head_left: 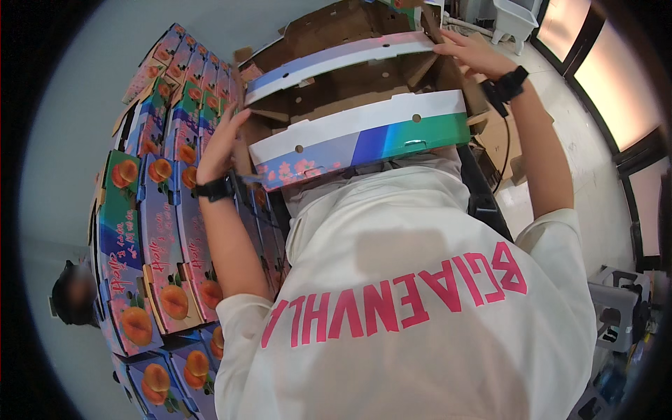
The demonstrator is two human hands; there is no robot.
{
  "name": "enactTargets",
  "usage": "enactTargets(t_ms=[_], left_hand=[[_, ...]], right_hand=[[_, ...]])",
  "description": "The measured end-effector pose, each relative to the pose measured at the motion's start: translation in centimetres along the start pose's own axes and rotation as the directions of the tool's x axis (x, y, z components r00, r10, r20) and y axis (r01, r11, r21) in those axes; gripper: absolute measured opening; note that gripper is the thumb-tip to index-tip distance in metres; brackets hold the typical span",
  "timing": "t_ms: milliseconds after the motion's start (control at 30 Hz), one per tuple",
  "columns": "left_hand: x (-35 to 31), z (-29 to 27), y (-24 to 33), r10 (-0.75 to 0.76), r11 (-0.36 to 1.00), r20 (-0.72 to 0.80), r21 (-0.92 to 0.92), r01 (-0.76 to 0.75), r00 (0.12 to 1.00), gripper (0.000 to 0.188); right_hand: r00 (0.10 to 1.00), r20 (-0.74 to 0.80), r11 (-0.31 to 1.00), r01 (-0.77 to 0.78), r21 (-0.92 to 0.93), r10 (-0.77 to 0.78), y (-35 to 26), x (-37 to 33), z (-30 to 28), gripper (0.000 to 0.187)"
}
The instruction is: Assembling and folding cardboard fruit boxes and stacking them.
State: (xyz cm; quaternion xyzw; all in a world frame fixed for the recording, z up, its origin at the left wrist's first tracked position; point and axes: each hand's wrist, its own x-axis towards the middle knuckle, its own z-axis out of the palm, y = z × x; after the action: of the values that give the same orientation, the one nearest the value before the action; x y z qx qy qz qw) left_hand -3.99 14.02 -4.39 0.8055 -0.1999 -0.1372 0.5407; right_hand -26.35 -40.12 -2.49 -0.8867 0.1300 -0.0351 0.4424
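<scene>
In front of my body is an open cardboard box, its long near wall white along the top and printed blue, green and pink below. Its brown inside shows, with small round holes in the walls. At the box's left end, my left hand rests against the side with its fingers extended. My right hand is at the far right corner, fingers somewhat spread over the edge there. Together the two hands hold the box between them. The undersides of the fingers are hidden. Each wrist carries a black band.
Stacks of printed fruit boxes rise close on my left. More brown cardboard lies beyond the box. A white plastic stool stands at the far right on the pale floor, near dark-framed glass doors. Another person is at the far left.
</scene>
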Motion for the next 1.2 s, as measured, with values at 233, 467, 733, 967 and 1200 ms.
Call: enactTargets(t_ms=[233,467,733,967,1200], left_hand=[[-3.7,-0.6,-2.8,-0.073,0.983,-0.403,-0.184,-0.003,0.912,0.055],[-2.4,-2.5,-5.1,-0.302,0.884,-0.378,-0.454,0.109,0.875,0.063],[3.7,-5.7,-10.4,-0.319,0.804,-0.267,-0.584,0.111,0.909,0.057],[12.2,-4.2,-10.0,-0.334,0.758,-0.164,-0.632,0.161,0.928,0.049],[22.8,-3.8,-10.3,-0.290,0.737,-0.078,-0.655,0.170,0.954,0.042]], right_hand=[[0.969,0.207,0.987,-0.114,-0.111,0.135,3.8,-2.9,-6.8,0.046],[0.941,0.317,0.990,-0.137,0.028,0.121,7.6,-1.8,-8.6,0.042],[0.968,0.172,0.830,-0.244,0.501,0.181,13.7,-2.5,-8.4,0.027],[0.791,0.357,0.790,-0.582,0.191,0.496,21.9,-2.6,-8.8,0.030],[0.826,0.336,0.708,-0.561,0.428,0.452,24.2,-3.1,-2.3,0.033]])
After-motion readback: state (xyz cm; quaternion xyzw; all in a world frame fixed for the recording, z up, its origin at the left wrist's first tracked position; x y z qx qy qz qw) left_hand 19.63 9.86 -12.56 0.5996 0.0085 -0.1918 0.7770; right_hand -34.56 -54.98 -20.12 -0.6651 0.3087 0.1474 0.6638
